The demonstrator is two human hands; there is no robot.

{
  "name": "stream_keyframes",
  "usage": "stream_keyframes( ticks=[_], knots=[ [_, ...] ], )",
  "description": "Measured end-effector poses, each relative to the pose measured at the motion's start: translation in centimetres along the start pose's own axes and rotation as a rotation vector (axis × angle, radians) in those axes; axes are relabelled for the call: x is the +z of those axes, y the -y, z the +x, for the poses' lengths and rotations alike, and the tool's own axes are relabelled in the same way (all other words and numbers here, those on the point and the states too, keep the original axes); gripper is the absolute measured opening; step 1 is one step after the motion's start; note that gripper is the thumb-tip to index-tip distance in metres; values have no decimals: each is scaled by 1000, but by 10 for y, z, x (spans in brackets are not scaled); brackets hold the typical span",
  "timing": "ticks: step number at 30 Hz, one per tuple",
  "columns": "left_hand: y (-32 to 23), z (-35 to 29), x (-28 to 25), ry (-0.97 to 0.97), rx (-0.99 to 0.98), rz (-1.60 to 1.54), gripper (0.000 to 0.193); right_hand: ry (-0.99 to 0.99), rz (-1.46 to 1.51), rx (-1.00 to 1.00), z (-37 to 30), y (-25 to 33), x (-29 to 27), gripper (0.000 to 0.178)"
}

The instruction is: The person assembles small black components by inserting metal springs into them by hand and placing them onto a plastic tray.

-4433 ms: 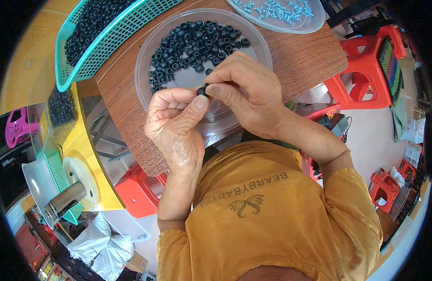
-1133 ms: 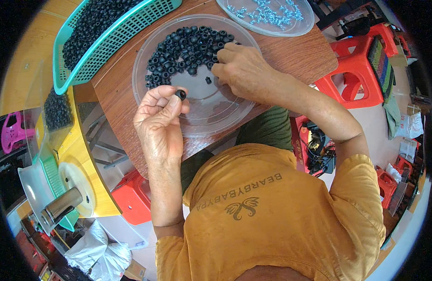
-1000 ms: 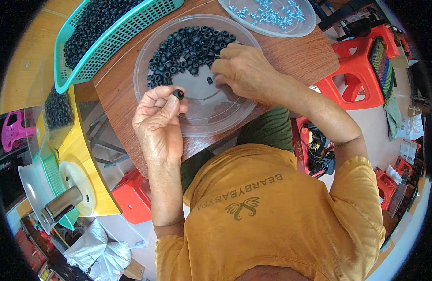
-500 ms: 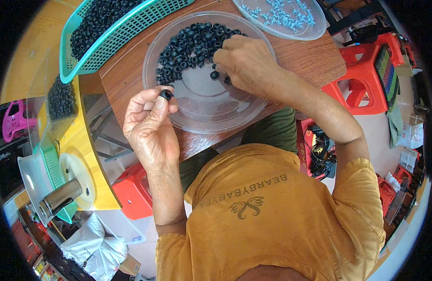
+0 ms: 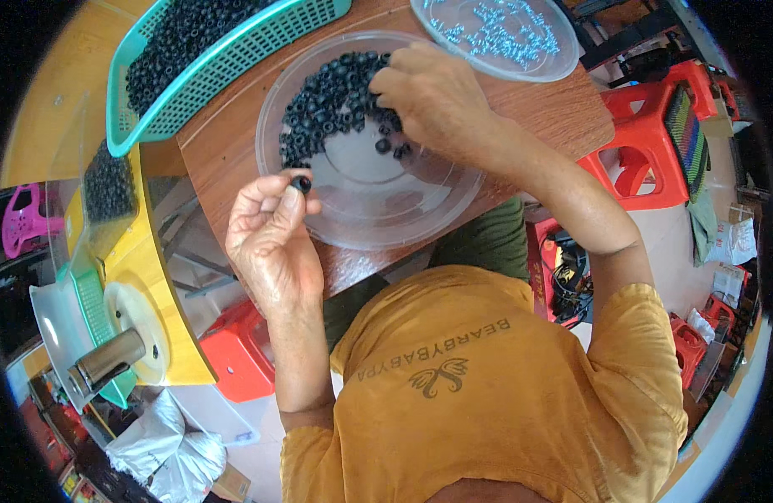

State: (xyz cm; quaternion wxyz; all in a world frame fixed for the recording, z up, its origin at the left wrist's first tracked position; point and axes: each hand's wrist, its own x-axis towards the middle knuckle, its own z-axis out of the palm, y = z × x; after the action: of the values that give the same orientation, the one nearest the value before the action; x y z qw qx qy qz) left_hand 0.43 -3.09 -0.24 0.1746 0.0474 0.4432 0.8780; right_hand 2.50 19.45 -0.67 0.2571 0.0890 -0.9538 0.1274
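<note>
- The left hand (image 5: 277,235) holds one small black cap (image 5: 301,184) between its thumb and finger. The grip is narrow, and the cap sticks up at the tips.
- This cap is over the near left edge of the round clear tray (image 5: 361,226). It looks round, so it shows no clear long side. It is too small to tell which way its hole points.
- The right hand (image 5: 432,96) is bent over the right side of the tray, with its fingers curled in and pointing left. Its fingertips are hidden, so I cannot tell if they hold anything.
- The pile of black caps (image 5: 327,105) is in the far part of the tray. It is just left of the right hand's fingers, and farther out and a bit to the right from the left hand. The right hand is nearer to it.
- A few loose black caps (image 5: 383,146) sit on the tray, a little closer to the person than the right hand's fingers.
- The tray is on a brown wooden surface (image 5: 537,109).
- Past the right hand is a clear dish (image 5: 564,59) with shiny blue bits (image 5: 512,32) in it.
- At the far left, a teal basket (image 5: 227,90) holds many more black pieces (image 5: 189,38).
</note>
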Motion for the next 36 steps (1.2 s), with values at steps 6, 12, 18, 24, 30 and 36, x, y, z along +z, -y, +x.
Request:
stream_keyframes(
  ticks=[6, 12, 18, 24, 30, 36],
  knots=[
    [-2, -2, 7, -28, 10, 80, 15, -148, -143, 130, -10, -55, -29, 10],
    [2, -2, 15, -45, 20, 134, 15, -65, -211, 326, -21, -119, -39, 14],
    [9, -1, 26, -8, 1, 133, 15, 190, -83, 298, -3, -125, -26, 16],
    [13, 2, 25, -17, -3, 148, 15, 185, -289, 290, 3, -124, -21, 20],
    [11, 3, 27, -24, -1, 148, 15, 90, -97, 317, 8, -141, -17, 19],
    [13, 4, 27, -28, -11, 155, 16, 126, -84, 212, 21, -154, -3, 16]
  ],
)
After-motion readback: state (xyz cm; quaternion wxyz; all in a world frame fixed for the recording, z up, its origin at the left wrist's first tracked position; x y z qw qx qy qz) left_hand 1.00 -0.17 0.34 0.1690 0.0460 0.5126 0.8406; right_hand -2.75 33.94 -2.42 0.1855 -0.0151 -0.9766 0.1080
